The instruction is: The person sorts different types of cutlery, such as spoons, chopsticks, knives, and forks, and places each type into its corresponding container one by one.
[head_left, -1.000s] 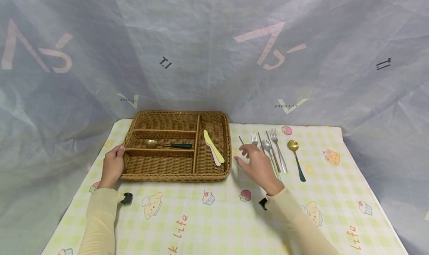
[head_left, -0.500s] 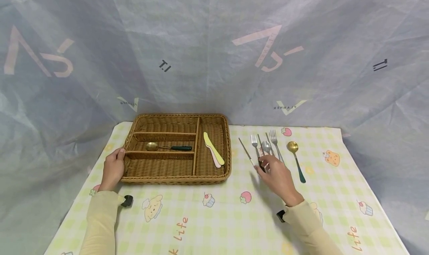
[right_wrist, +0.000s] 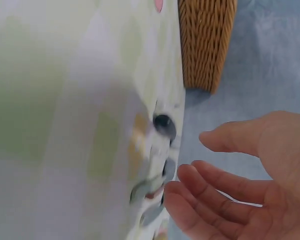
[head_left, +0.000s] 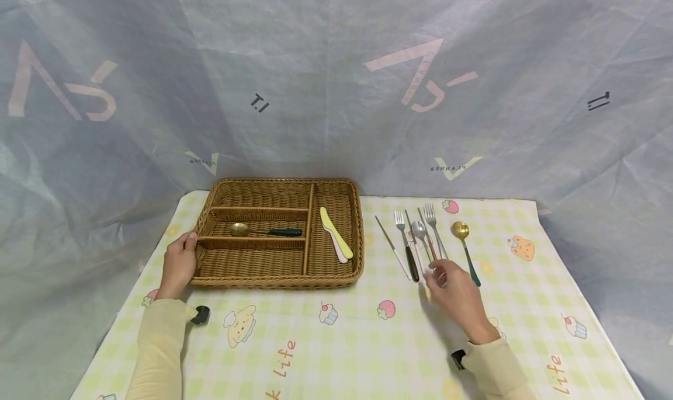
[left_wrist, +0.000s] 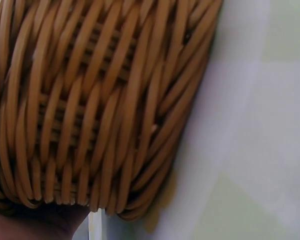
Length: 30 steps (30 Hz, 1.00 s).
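My left hand [head_left: 179,261] grips the left rim of a brown wicker cutlery tray [head_left: 247,282]; the left wrist view shows the woven wall close up and part of the hand [left_wrist: 35,225] under it. My right hand [head_left: 458,298] hovers at the handle ends of several pieces of cutlery, thumb and fingers apart in the right wrist view. Around it lie a black-handled fork [head_left: 412,265], a silver spoon [head_left: 419,229], a silver fork [head_left: 430,215] and a gold spoon [head_left: 461,230] with a green handle. A thin white-handled stick [head_left: 401,264] lies leftmost. The fingers partly hide some handles.
In the tray's middle left compartment rests a gold spoon [head_left: 239,229] with a dark handle. Its right compartment holds a yellow knife [head_left: 336,232] over a pink knife [head_left: 338,251]. A grey curtain [head_left: 326,96] hangs behind the checked tablecloth [head_left: 347,353].
My right hand has moved right and nearer along the cutlery, uncovering the white-handled stick and the black-handled fork. My left hand keeps its hold on the tray.
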Available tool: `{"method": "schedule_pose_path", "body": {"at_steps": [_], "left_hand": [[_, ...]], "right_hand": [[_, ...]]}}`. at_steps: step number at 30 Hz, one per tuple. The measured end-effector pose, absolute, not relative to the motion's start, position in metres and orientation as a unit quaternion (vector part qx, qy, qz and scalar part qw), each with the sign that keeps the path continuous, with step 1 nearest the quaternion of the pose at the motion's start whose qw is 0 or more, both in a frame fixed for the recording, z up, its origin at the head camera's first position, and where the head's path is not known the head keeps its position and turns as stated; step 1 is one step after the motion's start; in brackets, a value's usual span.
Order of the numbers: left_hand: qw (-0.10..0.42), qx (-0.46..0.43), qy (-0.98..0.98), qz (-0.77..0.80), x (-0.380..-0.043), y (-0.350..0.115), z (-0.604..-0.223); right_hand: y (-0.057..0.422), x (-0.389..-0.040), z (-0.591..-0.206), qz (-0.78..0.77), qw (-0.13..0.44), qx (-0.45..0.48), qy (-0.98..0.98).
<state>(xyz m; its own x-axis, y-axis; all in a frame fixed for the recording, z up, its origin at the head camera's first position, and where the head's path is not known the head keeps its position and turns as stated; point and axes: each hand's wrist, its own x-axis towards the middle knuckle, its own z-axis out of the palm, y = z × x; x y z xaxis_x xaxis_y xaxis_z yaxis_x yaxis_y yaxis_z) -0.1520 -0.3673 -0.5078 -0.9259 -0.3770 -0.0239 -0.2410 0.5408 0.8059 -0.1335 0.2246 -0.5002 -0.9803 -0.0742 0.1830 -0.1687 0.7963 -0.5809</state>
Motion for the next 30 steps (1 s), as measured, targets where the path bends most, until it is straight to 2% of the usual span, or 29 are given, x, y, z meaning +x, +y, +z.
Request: {"method": "schedule_pose_path", "body": {"at_steps": [16, 30], "left_hand": [[0.074, 0.183, -0.872, -0.447, -0.152, -0.367, -0.507], [0.071, 0.178, -0.873, -0.448, -0.151, -0.367, -0.508]], "right_hand": [[0.299, -0.151, -0.514, 0.257, 0.024, -0.010, -0.966], [0.311, -0.172, -0.501, 0.242, 0.040, -0.003, -0.969]]}}
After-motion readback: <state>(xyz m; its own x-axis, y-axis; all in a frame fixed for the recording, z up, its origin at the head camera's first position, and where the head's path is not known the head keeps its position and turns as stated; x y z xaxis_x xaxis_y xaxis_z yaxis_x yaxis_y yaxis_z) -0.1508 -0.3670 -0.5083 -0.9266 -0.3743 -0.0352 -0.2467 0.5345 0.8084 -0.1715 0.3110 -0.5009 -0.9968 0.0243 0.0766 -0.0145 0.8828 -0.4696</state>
